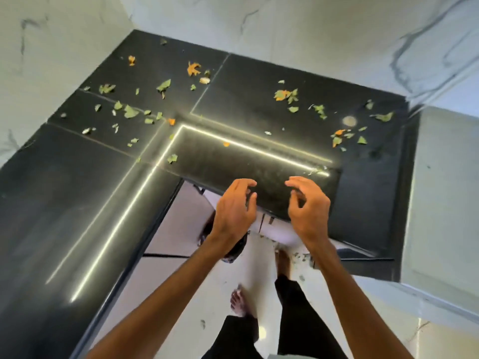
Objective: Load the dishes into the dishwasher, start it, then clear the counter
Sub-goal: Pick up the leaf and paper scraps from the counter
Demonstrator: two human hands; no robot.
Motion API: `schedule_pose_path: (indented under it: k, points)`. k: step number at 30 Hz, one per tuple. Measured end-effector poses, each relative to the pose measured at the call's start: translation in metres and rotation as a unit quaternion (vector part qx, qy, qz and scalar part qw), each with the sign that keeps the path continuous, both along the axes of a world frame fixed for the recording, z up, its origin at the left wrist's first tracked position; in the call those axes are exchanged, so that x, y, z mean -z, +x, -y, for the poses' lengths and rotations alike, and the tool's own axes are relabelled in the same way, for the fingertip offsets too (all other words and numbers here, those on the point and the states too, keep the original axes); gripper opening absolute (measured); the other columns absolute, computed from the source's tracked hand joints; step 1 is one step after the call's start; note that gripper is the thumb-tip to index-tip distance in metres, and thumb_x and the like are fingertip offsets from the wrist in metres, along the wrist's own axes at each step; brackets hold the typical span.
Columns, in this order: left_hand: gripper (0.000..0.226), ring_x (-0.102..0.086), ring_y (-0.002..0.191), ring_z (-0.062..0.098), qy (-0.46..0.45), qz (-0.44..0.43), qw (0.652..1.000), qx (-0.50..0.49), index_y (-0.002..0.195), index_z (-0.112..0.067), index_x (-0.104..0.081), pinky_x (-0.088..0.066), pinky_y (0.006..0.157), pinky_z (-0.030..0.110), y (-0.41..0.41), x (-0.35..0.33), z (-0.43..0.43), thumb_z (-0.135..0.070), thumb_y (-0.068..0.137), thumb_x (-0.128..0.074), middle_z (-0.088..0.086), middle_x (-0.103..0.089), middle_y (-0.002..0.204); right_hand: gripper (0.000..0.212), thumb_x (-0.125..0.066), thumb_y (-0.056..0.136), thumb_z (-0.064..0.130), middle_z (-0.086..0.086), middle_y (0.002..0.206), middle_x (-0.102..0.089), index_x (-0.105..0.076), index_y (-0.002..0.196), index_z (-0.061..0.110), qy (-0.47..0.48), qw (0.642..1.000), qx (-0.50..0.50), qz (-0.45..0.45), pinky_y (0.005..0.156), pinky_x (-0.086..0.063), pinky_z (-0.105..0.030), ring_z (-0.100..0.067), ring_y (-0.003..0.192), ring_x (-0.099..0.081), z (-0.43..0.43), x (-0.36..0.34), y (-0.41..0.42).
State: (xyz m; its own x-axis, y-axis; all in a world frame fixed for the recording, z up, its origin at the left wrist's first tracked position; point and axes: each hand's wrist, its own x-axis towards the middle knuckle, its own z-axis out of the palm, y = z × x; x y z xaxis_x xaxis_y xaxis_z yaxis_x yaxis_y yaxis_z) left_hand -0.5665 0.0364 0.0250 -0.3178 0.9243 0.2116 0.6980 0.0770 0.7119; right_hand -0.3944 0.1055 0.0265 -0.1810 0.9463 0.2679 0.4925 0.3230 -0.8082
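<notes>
**Hands over counter edge, scraps on top**

Counter (77, 203): black polished stone, L-shaped, with thin seams between slabs. It fills the left and centre of the frame, and its inner corner sits at mid-frame. A bright strip reflection (248, 146) bends across the gloss, following the corner.

Scraps (163, 86): small, flat, ragged-edged bits, mostly green and leaf-like, with a few orange ones (194, 69). They are scattered over the upper half of the counter, thickest at upper left and upper right. One pale round spot (350, 121) lies at right; cannot tell what it is.

Left hand (234, 206): over the counter's front edge at lower centre, fingers loosely curled, holding nothing. Contact with the stone cannot be judged.

Right hand (308, 206): just beside it and apart from it, in the same posture, loosely curled and empty.

Walls (311, 35): white with grey veining and smooth, across the top of the frame. A pale block (445, 190) at right is cut off by the frame edge.

Floor (186, 294): white and glossy. Bare feet (239, 301) and dark trousers (295, 307) are at bottom centre.

Below the counter edge a white surface (274, 229) is mostly hidden by the hands and blurred, so it cannot be identified. The frame shows motion blur overall.
</notes>
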Motion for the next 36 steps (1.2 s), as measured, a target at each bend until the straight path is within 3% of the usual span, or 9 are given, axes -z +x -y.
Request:
schedule_pose_path:
  k: [2, 5, 10, 21, 25, 29, 31, 34, 36]
  points:
    - [0.036, -0.053, 0.12, 0.023, -0.032, -0.048, 0.998, 0.018, 0.126, -0.009, -0.056, -0.046, 0.102, 0.041, 0.017, 0.013, -0.023, -0.019, 0.092, -0.063, 0.006, -0.056, 0.13, 0.036, -0.063, 0.083, -0.005, -0.008, 0.126, -0.064, -0.07, 0.116, 0.007, -0.019, 0.997, 0.046, 0.056, 0.101, -0.051, -0.044, -0.021, 0.118, -0.061, -0.021, 0.011, 0.034]
    - [0.065, -0.024, 0.148, 0.034, -0.113, -0.151, 0.98, 0.069, 0.15, -0.003, -0.036, -0.024, 0.122, 0.044, 0.044, 0.048, -0.05, -0.041, 0.099, -0.047, 0.02, -0.028, 0.159, 0.041, -0.068, 0.085, 0.0, -0.014, 0.138, -0.055, -0.064, 0.125, 0.004, -0.052, 0.988, 0.089, 0.115, 0.114, -0.038, -0.037, -0.028, 0.13, -0.051, -0.046, 0.024, 0.078]
    - [0.073, 0.011, 0.154, 0.027, -0.16, -0.249, 0.946, 0.135, 0.16, -0.013, 0.0, -0.011, 0.124, 0.052, 0.089, 0.097, -0.09, -0.054, 0.103, -0.02, 0.008, 0.012, 0.167, 0.041, -0.068, 0.087, 0.001, -0.014, 0.142, -0.051, -0.062, 0.128, 0.004, -0.075, 0.982, 0.116, 0.13, 0.115, -0.036, -0.037, -0.026, 0.135, -0.047, -0.084, 0.042, 0.111]
    - [0.076, 0.009, 0.154, 0.025, -0.135, -0.268, 0.95, 0.086, 0.16, -0.011, -0.001, -0.008, 0.123, 0.053, 0.136, 0.113, -0.238, -0.056, 0.103, -0.024, 0.011, 0.009, 0.167, 0.046, -0.069, 0.09, 0.008, -0.01, 0.152, -0.043, -0.056, 0.134, 0.009, -0.065, 0.981, 0.117, 0.141, 0.12, -0.032, -0.036, -0.022, 0.143, -0.037, -0.196, 0.061, 0.126]
    - [0.074, 0.004, 0.155, 0.025, -0.123, -0.256, 0.954, 0.097, 0.159, -0.008, -0.006, -0.011, 0.122, 0.054, 0.133, 0.113, -0.273, -0.055, 0.104, -0.021, 0.012, 0.005, 0.167, 0.053, -0.065, 0.094, 0.013, -0.007, 0.16, -0.032, -0.046, 0.144, 0.011, -0.073, 0.979, 0.088, 0.168, 0.119, -0.019, -0.026, -0.02, 0.15, -0.026, -0.24, 0.064, 0.132]
    - [0.068, -0.003, 0.155, 0.023, -0.06, -0.168, 0.973, 0.147, 0.158, -0.006, -0.018, -0.012, 0.125, 0.045, 0.123, 0.105, -0.284, -0.049, 0.106, -0.028, 0.012, -0.007, 0.167, 0.054, -0.052, 0.101, 0.014, -0.008, 0.164, -0.025, -0.036, 0.152, 0.007, -0.089, 0.974, 0.004, 0.21, 0.125, -0.019, -0.04, -0.021, 0.153, -0.018, -0.264, 0.08, 0.122]
    - [0.058, -0.017, 0.152, 0.022, -0.015, -0.103, 0.986, 0.134, 0.152, -0.005, -0.033, -0.016, 0.125, 0.037, 0.115, 0.1, -0.278, -0.041, 0.107, -0.037, 0.011, -0.024, 0.163, 0.05, -0.046, 0.103, 0.008, -0.006, 0.165, -0.024, -0.038, 0.152, 0.009, -0.077, 0.971, -0.044, 0.221, 0.126, -0.015, -0.036, -0.02, 0.154, -0.016, -0.259, 0.086, 0.112]
    - [0.039, -0.035, 0.142, 0.021, 0.033, -0.056, 0.993, 0.095, 0.138, -0.006, -0.049, -0.027, 0.12, 0.033, 0.099, 0.095, -0.268, -0.027, 0.104, -0.05, 0.009, -0.042, 0.15, 0.049, -0.043, 0.099, -0.004, -0.004, 0.158, -0.039, -0.049, 0.146, 0.011, -0.053, 0.981, -0.068, 0.174, 0.121, -0.017, -0.02, -0.016, 0.148, -0.031, -0.252, 0.081, 0.106]
    - [0.032, -0.039, 0.138, 0.02, 0.044, -0.061, 0.994, 0.079, 0.131, -0.006, -0.053, -0.03, 0.117, 0.032, 0.086, 0.093, -0.267, -0.02, 0.102, -0.053, 0.009, -0.045, 0.146, 0.052, -0.043, 0.093, -0.014, -0.009, 0.148, -0.051, -0.058, 0.138, 0.007, -0.006, 0.989, -0.02, 0.148, 0.12, -0.025, -0.023, -0.019, 0.14, -0.044, -0.268, 0.074, 0.111]
